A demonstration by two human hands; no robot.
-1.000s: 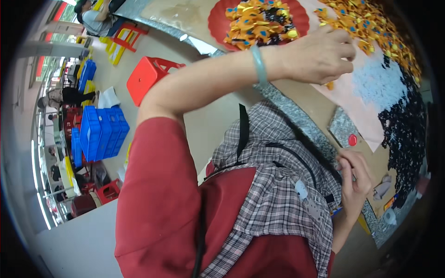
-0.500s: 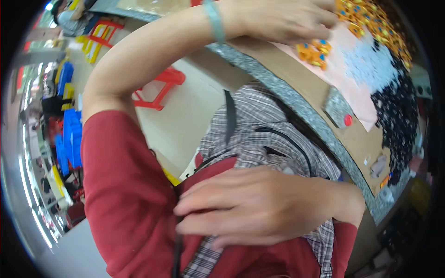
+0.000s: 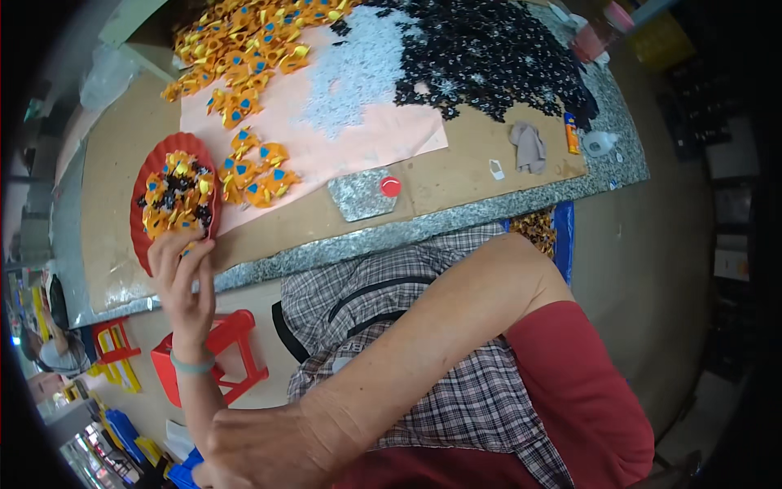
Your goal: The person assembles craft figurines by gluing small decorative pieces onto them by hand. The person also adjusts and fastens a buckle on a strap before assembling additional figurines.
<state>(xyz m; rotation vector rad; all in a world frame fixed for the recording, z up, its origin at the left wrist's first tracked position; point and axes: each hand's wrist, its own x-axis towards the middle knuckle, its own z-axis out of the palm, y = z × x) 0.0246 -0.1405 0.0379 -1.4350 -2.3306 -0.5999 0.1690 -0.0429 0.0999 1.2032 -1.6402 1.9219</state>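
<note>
At the table's left, my left hand [image 3: 186, 281], with a teal band on its wrist, has its fingers bent over the near rim of a red fluted dish [image 3: 140, 189]. Orange-and-yellow pieces and small black pieces [image 3: 175, 183] fill the dish. My right forearm crosses in front of my body, and my right hand [image 3: 265, 447] is at the lower left. Its back and knuckles show, but the fingers are mostly hidden. Beside the dish lie several orange pieces with blue spots [image 3: 259, 173] on a pink sheet [image 3: 387, 134].
Farther back are heaps of orange pieces [image 3: 244, 41], pale blue-white pieces [image 3: 358, 69] and black pieces [image 3: 489, 57]. A grey block with a red disc [image 3: 358, 197] sits near the front edge. A grey cloth [image 3: 529, 148] lies right. Below the table stands a red stool [image 3: 232, 350].
The view has swung toward the table, bringing the red dish into sight. My left hand has come from beside the orange pieces to the dish rim. My right hand is farther to the left.
</note>
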